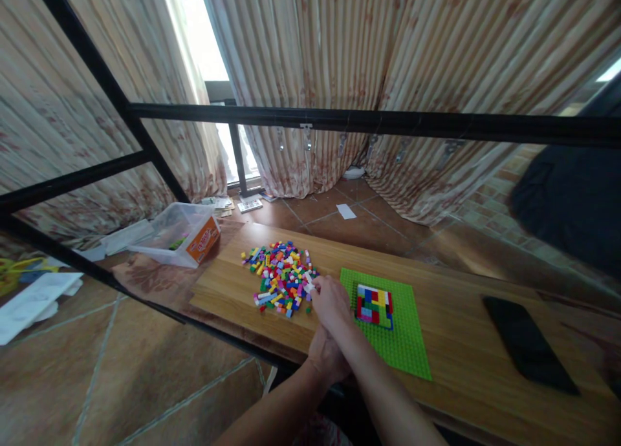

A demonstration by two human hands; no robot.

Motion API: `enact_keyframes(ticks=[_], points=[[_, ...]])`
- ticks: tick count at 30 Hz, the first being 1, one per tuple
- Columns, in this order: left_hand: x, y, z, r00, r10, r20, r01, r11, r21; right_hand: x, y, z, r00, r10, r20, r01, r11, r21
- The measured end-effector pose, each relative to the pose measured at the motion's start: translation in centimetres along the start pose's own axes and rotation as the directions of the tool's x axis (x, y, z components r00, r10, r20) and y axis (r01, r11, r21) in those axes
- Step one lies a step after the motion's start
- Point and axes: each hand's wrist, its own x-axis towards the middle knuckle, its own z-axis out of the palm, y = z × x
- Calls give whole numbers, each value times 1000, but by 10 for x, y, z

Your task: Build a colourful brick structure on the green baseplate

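My right hand (332, 298) is at the right edge of a heap of small coloured toy bricks (284, 275), its fingers closed together. A white toy brick (309, 282) shows at its fingertips. Below the right wrist is my left hand (326, 354), partly covered by the right forearm, so its fingers are hidden. A green studded baseplate (410, 329) lies just right of the hands. On it sits a square block of bricks (375, 306) in red, blue, yellow, green and white, with a blue strip along its lower edge.
A black phone-like slab (528, 342) lies on the wooden tabletop (451, 304) at the right. At the left stands a clear plastic box (177, 233) with an orange label. A black metal frame (339, 119) crosses in front of the curtains (310, 52). Paper (346, 211) lies on the tiled floor.
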Motion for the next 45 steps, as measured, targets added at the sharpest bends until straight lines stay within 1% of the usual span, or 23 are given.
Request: enact_keyframes(ticks=[3, 7, 12, 16, 19, 21, 23, 25, 27, 28, 29, 31, 33, 35, 37, 40, 45], points=[[-3, -3, 3, 997, 79, 14, -79, 996, 33, 4, -6, 6, 999, -48, 17, 48, 999, 13], [-7, -7, 9, 997, 77, -7, -76, 993, 96, 6, -11, 11, 992, -123, 42, 123, 992, 6], [-4, -8, 6, 998, 59, 7, -59, 990, 131, 9, -13, 12, 987, -147, 68, 149, 989, -17], [0, -7, 0, 998, 58, -11, -57, 993, 101, 7, -15, 10, 986, -162, 48, 161, 987, 10], [1, -5, -3, 998, 58, -34, -57, 997, 51, 3, -15, 6, 988, -155, 15, 154, 986, 62], [2, -4, -6, 998, 48, -27, -48, 999, 21, -2, -14, 3, 990, -144, -2, 143, 985, 98], [4, -2, -12, 998, 58, 2, -58, 998, -8, -9, -9, 0, 992, -123, -36, 128, 977, 171], [10, 0, -20, 994, 93, 49, -90, 994, -59, -18, 2, -4, 990, -82, -117, 116, 939, 325], [17, 3, -30, 991, 104, 80, -94, 988, -123, -28, 20, -10, 976, -19, -216, 127, 857, 500], [21, 5, -35, 992, 94, 85, -80, 985, -151, -33, 32, -13, 969, 17, -247, 123, 834, 538], [24, 7, -39, 994, 73, 85, -58, 983, -175, -38, 44, -17, 966, 45, -253, 105, 830, 548], [28, 10, -46, 996, 36, 80, -19, 978, -208, -46, 70, -26, 957, 102, -273, 56, 855, 515], [29, 12, -48, 997, 3, 76, 13, 977, -215, -50, 91, -33, 957, 87, -278, 46, 897, 440], [28, 12, -48, 997, -18, 74, 33, 978, -207, -49, 105, -39, 968, 71, -242, 21, 934, 358], [26, 12, -46, 997, -26, 70, 40, 978, -204, -46, 111, -42, 981, 54, -185, -2, 963, 270], [24, 12, -43, 998, -33, 61, 45, 979, -200, -39, 110, -44, 994, 17, -109, 0, 987, 159], [24, 11, -42, 998, -30, 56, 41, 978, -205, -32, 108, -43, 998, -14, -54, 17, 998, 56]])
